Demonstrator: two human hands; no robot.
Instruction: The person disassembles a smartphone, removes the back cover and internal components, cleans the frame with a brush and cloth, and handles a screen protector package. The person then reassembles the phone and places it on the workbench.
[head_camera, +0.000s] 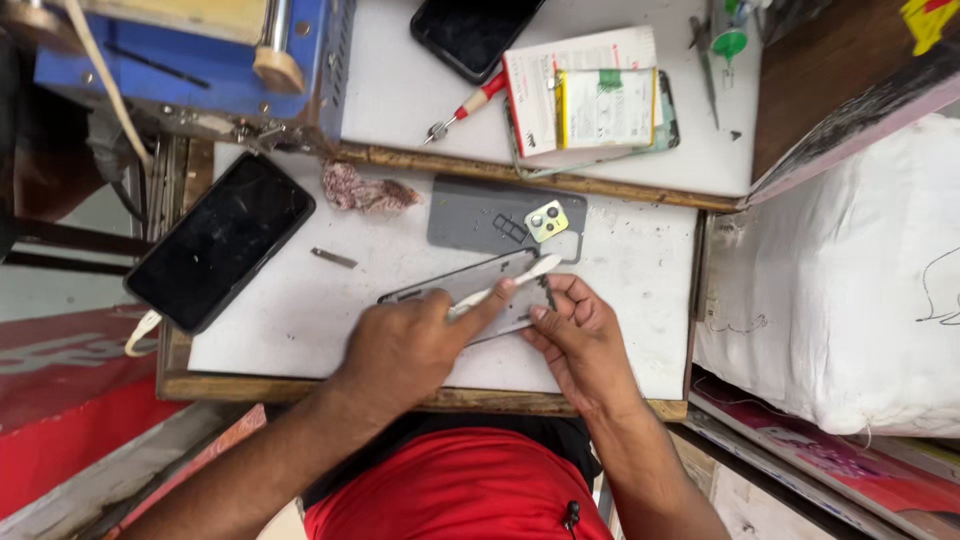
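I judge the prying step is in hand: my left hand (405, 345) has its fingers clamped on a white pry tool (510, 282), tip at the edge of the phone frame (470, 298) lying on the white surface (300, 310). My right hand (580, 335) pins the frame, fingers pressed together on it. Next calls for steady, shallow levering. I count 2 dark phones (222, 240) (470, 32), 1 grey back cover (480, 218), 1 red-handled screwdriver (468, 107).
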